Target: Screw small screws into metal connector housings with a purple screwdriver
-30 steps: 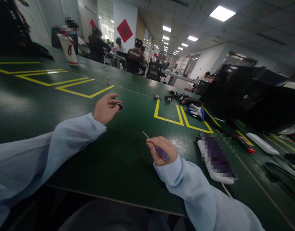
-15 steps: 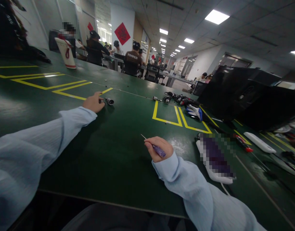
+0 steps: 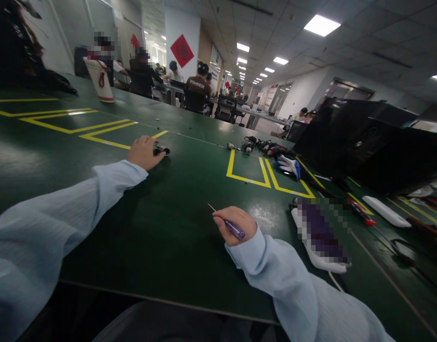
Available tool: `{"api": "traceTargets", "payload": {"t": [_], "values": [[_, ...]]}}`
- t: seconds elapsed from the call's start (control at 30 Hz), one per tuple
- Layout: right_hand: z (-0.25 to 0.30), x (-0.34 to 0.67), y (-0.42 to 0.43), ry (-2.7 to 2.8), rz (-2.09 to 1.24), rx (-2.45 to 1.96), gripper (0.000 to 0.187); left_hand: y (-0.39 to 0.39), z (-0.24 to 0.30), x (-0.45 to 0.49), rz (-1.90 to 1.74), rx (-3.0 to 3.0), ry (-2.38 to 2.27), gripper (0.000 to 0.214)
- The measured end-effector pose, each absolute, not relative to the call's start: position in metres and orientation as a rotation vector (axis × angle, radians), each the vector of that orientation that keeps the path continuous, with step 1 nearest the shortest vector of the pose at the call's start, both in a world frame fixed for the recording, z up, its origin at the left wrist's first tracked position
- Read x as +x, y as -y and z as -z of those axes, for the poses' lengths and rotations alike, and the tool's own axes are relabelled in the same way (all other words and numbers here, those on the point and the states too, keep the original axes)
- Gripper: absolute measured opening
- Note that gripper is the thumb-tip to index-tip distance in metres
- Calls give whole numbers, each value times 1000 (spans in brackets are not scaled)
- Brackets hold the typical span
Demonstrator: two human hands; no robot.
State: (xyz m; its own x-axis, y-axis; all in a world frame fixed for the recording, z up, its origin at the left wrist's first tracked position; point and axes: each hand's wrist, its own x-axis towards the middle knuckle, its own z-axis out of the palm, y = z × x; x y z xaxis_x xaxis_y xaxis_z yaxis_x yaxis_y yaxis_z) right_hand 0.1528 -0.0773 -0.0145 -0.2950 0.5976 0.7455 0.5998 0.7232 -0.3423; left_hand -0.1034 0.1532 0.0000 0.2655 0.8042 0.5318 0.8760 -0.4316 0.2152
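Observation:
My left hand (image 3: 144,152) reaches far out over the green table (image 3: 175,213), fingers curled round a small dark cylindrical part (image 3: 161,151) that rests on the surface. My right hand (image 3: 235,224) lies nearer to me on the table, closed round a purple-handled screwdriver (image 3: 234,229) whose thin shaft points up and to the left. Both arms wear light blue sleeves.
Yellow tape outlines (image 3: 248,172) mark the table. Small dark parts and blue-white gloves (image 3: 290,165) lie at centre right, a white device (image 3: 321,256) and red-handled tool (image 3: 363,213) to the right, black cases (image 3: 368,142) behind. A white cup (image 3: 100,80) stands far left. People sit beyond.
My left hand moved out and leftward, set the small dark part down on the table, and now closes on it again. My right hand with the screwdriver barely moved.

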Motion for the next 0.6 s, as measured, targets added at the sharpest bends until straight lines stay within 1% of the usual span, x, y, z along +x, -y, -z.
{"api": "traceTargets", "payload": {"t": [0.07,0.2,0.37,0.43,0.5,0.6], "values": [[14,152,77,1986,16,-907,12,-163,2,-105,816,-2505,1622,47],[13,153,78,2000,24,-889,11,-172,6,-108,782,-2573,1629,34],[13,154,78,1989,-31,-886,13,-162,5,-114,1012,-2552,1718,19],[13,153,79,1912,-142,-921,13,-154,5,-113,1085,-2558,1730,20],[13,151,80,1731,-346,-981,14,-141,6,-105,1074,-2620,1640,23],[10,151,80,1377,-735,-1017,16,-110,8,-78,906,-2789,1347,34]]}}
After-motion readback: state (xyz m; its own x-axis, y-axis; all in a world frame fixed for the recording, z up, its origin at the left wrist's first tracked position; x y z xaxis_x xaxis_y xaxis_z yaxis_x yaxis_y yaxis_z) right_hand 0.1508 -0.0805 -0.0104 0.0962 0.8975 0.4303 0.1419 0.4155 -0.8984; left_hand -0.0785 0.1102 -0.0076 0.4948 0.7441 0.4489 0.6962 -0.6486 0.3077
